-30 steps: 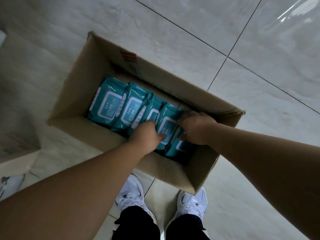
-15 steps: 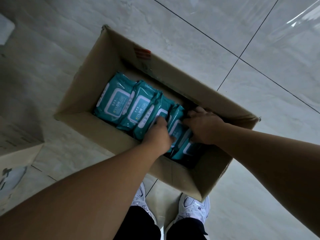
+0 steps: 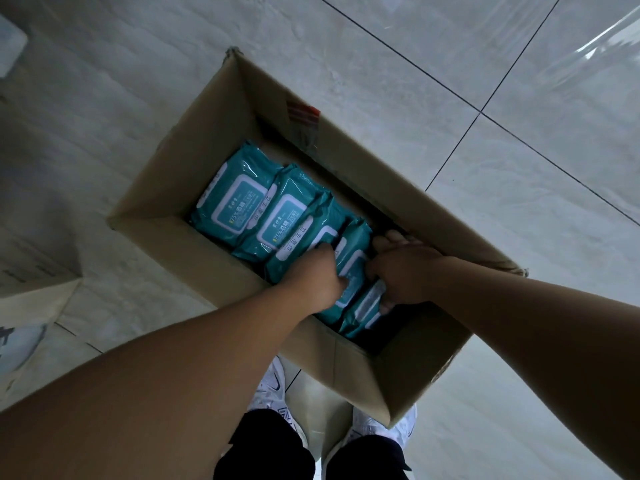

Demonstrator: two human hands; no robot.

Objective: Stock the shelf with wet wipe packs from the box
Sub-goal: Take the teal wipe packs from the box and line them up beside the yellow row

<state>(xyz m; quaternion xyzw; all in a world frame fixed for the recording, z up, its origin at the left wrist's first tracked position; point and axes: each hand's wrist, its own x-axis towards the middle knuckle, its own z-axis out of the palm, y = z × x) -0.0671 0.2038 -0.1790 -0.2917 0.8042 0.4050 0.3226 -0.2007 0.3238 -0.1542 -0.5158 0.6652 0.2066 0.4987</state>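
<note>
Still at the pick-up step, the left hand [image 3: 320,277] and right hand [image 3: 403,271] pinched the nearest wet wipe packs [image 3: 353,271] inside the box [image 3: 194,133]; lifting them clear would come next.

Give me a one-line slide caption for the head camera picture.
Both hands, left and right, reach into a cardboard box on the tiled floor, gripping teal wet wipe packs.

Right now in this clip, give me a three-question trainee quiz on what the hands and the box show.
1. True or false: both hands are inside the cardboard box.
2. Where does the box stand? A) a shelf B) the tiled floor C) a cart
3. What colour are the wet wipe packs?

Key:
1. True: the left hand and the right hand flank packs near the box's right end.
2. B
3. Teal, with white labels.
</note>
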